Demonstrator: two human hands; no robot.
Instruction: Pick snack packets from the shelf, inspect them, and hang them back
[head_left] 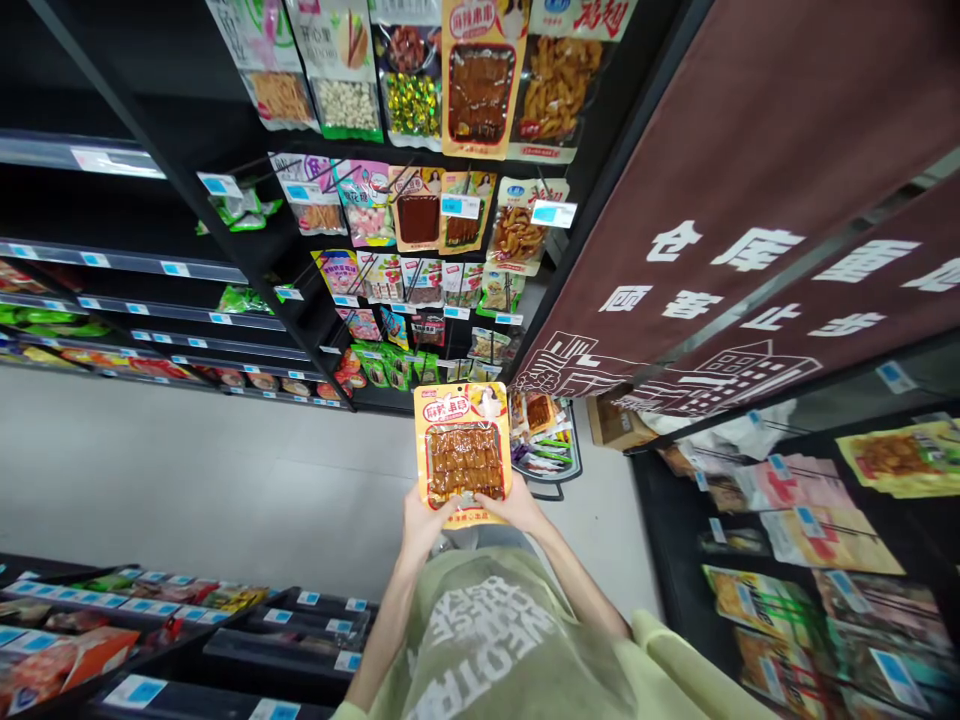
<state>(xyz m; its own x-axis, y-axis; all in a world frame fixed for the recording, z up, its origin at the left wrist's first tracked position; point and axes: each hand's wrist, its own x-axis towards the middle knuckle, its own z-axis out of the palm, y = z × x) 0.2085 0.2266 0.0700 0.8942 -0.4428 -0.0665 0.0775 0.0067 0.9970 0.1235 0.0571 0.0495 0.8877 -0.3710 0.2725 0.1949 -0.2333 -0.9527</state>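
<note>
I hold an orange snack packet [463, 447] with a clear window showing brown strips upright in front of me. My left hand [421, 523] grips its lower left corner and my right hand [514, 505] grips its lower right corner, fingers closed on the packet's bottom edge. Just beyond the packet stands a basket [546, 445] on the floor with more snack packets in it.
Black shelves with hanging snack packets [420, 205] rise ahead. A brown curtain with white characters [735, 260] hangs at the right. More packets lie on shelves at the right [817, 540] and lower left [112, 610]. Grey floor [187, 470] stretches left.
</note>
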